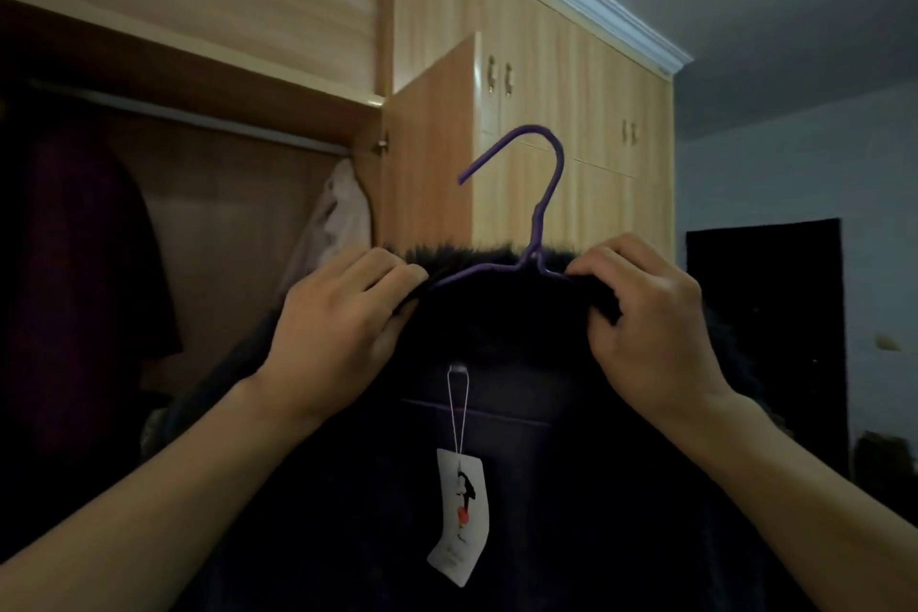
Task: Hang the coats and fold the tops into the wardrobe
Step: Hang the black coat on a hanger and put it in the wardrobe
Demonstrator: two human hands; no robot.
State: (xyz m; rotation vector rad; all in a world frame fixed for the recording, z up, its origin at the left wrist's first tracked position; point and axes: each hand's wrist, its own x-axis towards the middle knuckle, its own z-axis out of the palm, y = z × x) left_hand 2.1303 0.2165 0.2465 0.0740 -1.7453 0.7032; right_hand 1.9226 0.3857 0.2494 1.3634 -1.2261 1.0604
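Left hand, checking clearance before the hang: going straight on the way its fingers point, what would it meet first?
The left hand would meet the coat's fur collar it grips, then probably the purple hanger; depth beyond is unclear.

Home bedrm: built-in wood wardrobe w/ clothes rail.

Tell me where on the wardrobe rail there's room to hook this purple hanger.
The rail looks bare along its middle stretch, between the dark garment hanging at the left and the pale garment beside the open door. Both ends are crowded.
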